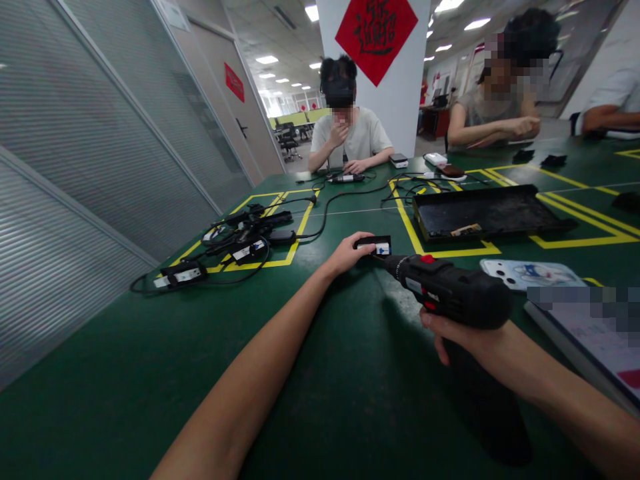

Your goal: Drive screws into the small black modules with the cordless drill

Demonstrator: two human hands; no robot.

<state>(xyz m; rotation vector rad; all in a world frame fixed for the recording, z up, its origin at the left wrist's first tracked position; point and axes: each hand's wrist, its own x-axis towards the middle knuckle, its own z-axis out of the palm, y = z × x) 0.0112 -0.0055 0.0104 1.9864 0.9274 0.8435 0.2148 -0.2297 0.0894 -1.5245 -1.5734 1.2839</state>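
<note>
My right hand [465,333] is wrapped round the grip of a black and red cordless drill [445,287], which points left and away from me. The drill's tip meets or nearly meets a small black casing [383,240] with a white and blue label; whether they touch I cannot tell. My left hand [353,255] grips that casing at its left end, fingers over the top and thumb at the near side, on the green table [320,400]. Part of the casing is hidden by my fingers.
Black adapters with cables [245,237] lie in a heap at the left. A black tray [490,213] holds a small strip. A phone [533,273] and a book [590,340] lie at the right. Across the table sit a person in a headset [350,133] and other people.
</note>
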